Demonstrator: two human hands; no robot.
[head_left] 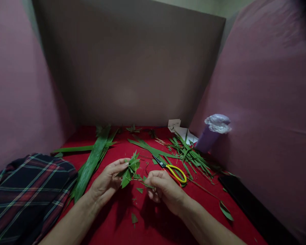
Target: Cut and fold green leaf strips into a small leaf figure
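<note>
Beneath the left hand and the right hand, a red cloth is spread. Left of the left hand, plaid fabric is heaped; between them a long broad leaf is laid. Just beyond the right hand, scissors are seen. By the left hand, a leafy sprig is gripped; by the right, a narrow green piece is pinched.
</note>
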